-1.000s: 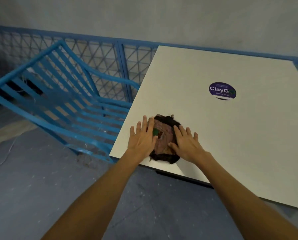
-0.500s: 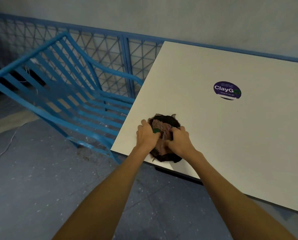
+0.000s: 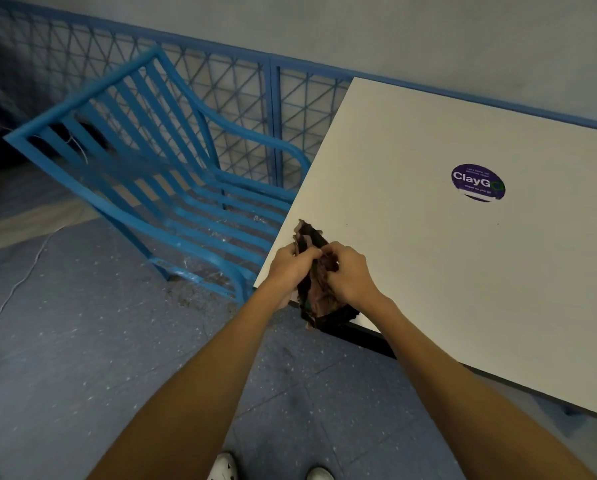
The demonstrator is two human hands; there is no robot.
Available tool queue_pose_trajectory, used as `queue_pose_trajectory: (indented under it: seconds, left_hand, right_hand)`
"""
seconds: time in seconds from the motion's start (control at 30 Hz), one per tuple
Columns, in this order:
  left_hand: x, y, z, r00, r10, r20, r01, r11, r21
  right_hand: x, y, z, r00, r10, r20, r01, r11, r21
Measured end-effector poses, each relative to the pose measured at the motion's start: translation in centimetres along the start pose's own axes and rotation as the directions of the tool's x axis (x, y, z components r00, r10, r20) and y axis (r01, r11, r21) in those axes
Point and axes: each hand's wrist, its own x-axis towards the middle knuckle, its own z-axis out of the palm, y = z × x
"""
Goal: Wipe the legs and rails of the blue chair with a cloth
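A dark, crumpled cloth (image 3: 316,299) with pinkish patches hangs between both of my hands, lifted off the near left corner of the white table (image 3: 446,258). My left hand (image 3: 291,263) grips its left side and my right hand (image 3: 347,271) grips its right side, fingers closed into the fabric. The blue slatted metal chair (image 3: 158,188) stands to the left of the table, its seat and curved armrest tucked against the table's left edge. Dirt and cobwebs show on its lower front rail (image 3: 200,275).
A blue mesh railing (image 3: 272,109) runs behind the chair and table along a grey wall. A round purple sticker (image 3: 478,181) sits on the tabletop. A thin white cord (image 3: 20,282) trails over the speckled blue floor at left. My shoes (image 3: 224,467) show at the bottom.
My hands went from lying flat on the cloth to gathering it and lifting it off the table's corner. The view has shifted slightly, showing more of the chair.
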Motion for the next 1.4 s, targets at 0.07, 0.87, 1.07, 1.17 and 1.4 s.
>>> queue_pose_trajectory:
  seconds: [0.07,0.87,1.07,1.17,1.4]
  left_hand:
    - [-0.3,0.3,-2.3,1.0,-0.013,-0.029,0.01,0.997,-0.079]
    - [13.8,-6.3,-36.0,0.985,-0.16,0.057,0.164,0.984,-0.073]
    - [16.5,-11.0,-35.9,0.963,-0.236,0.127,0.257,0.948,-0.186]
    - [16.9,-13.4,-35.8,0.953,-0.265,0.144,0.289,0.94,-0.18]
    - [18.5,-17.9,-34.6,0.926,-0.293,0.237,0.34,0.921,-0.189]
  right_hand:
    - [0.5,-1.6,0.8,0.999,-0.032,-0.011,0.033,0.999,0.018]
    - [10.2,-19.9,30.2,0.98,0.161,0.115,-0.173,0.979,0.109]
    - [11.0,-16.4,35.4,0.933,0.279,0.227,-0.272,0.96,-0.063]
    - [10.6,-14.6,37.4,0.92,0.308,0.242,-0.291,0.951,-0.102]
    - [10.3,-9.8,40.5,0.915,0.309,0.26,-0.305,0.951,-0.056]
